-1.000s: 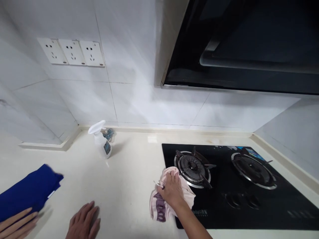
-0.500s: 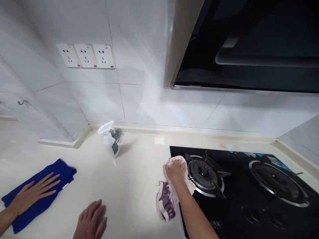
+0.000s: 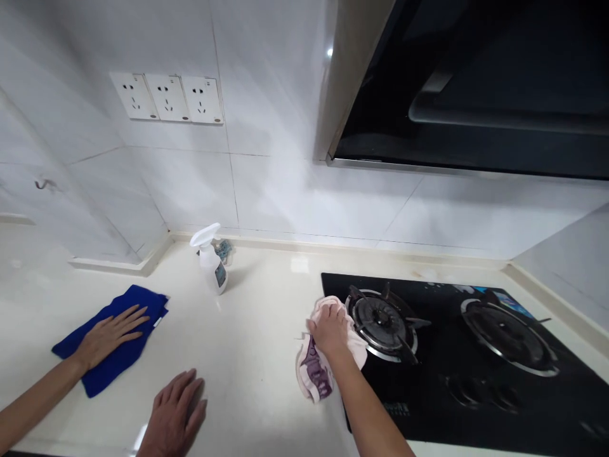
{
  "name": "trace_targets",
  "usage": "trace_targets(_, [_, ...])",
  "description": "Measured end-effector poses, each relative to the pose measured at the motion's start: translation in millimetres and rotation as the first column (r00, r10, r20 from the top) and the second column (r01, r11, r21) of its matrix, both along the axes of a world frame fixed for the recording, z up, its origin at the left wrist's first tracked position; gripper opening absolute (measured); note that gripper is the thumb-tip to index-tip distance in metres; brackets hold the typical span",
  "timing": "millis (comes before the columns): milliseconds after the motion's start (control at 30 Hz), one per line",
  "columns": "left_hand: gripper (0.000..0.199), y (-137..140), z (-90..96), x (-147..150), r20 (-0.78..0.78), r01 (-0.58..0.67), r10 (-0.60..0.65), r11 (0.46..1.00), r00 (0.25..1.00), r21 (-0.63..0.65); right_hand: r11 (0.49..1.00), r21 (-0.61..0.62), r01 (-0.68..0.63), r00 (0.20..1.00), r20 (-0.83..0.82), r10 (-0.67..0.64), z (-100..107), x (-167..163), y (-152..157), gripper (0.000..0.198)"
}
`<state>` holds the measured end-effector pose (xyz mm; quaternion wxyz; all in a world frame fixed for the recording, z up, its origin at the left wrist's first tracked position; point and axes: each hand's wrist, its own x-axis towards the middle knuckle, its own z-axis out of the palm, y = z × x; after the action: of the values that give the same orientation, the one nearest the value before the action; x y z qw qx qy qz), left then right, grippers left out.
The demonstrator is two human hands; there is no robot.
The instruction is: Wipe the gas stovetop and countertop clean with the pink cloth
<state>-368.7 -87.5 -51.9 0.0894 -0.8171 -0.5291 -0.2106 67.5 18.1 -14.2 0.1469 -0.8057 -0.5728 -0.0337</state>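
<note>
My right hand (image 3: 330, 327) presses down on a bunched pale pink cloth (image 3: 356, 346), fingers curled over it. That cloth lies across the left edge of the black gas stove (image 3: 428, 406), beside the near burner (image 3: 380, 320). Its purple-patterned end (image 3: 318, 374) hangs onto the white counter. At the bottom of the view my left hand (image 3: 174, 412) rests on the counter, holding nothing, its fingers stretched out and the thumb apart. Farther left, another person's hand (image 3: 111, 336) lies flat with spread fingers on a dark blue cloth (image 3: 107, 377).
A white spray bottle (image 3: 210, 263) stands near the back wall, with a grey-blue scourer (image 3: 223, 249) behind it. Above the stove hangs a black range hood (image 3: 466, 95). Wall sockets (image 3: 166, 98) sit at upper left. A second burner (image 3: 509, 336) is on the right.
The other person's hand has slid the blue cloth to the right along the counter. The view has shifted slightly. My own hands stay in nearly the same places.
</note>
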Motion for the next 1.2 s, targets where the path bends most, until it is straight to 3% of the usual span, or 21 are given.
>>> trace_targets(233, [0.037,1,1.3,0,-0.018,-0.006,0.006,1.0,1.0,-0.006,0.996,-0.071,-0.059,0.998,0.023,0.06,7,-16,-22,0.076])
trace_targets(400, [0.036,-1,4.0,3,-0.025,-0.005,0.005,1.0,1.0,-0.003,0.966,-0.052,-0.254,0.967,0.009,0.255,-13,-11,-77,0.075])
trace_targets(533, [0.035,-4,5.4,6,-0.031,0.008,-0.007,1.0,1.0,0.029,0.893,-0.125,-0.433,0.901,-0.042,0.431,-29,9,-122,0.083])
trace_targets(600, [0.034,-4,5.5,6,-0.038,0.015,-0.014,0.999,0.999,0.048,0.865,-0.184,-0.467,0.882,-0.025,0.47,-32,15,-139,0.094])
trace_targets(700, [0.035,-5,4.7,7,-0.044,0.021,-0.018,0.997,0.999,0.074,0.881,-0.181,-0.437,0.891,0.05,0.452,-37,7,-157,0.109])
trace_targets(800, [0.034,-4,3.5,8,-0.046,0.023,-0.019,0.996,0.999,0.089,0.904,-0.055,-0.424,0.893,0.14,0.428,-43,-11,-163,0.083])
trace_targets(867, [0.033,-4,3.4,8,-0.049,0.022,-0.018,0.996,0.999,0.083,0.911,0.025,-0.412,0.898,0.185,0.4,-43,-18,-154,0.055])
trace_targets(933, [0.032,-4,4.2,9,-0.051,0.021,-0.017,0.996,0.999,0.082,0.911,0.065,-0.406,0.899,0.206,0.386,-36,-20,-132,0.043])
trace_targets(1067, [0.032,-5,8.1,9,-0.055,0.031,-0.026,0.996,0.998,0.085,0.921,0.027,-0.388,0.911,0.164,0.379,1,-17,-56,0.041])
trace_targets(1200, [0.033,-6,10.8,7,-0.041,0.027,-0.025,0.998,0.999,0.061,0.979,-0.003,-0.205,0.977,0.067,0.205,35,-20,18,0.042])
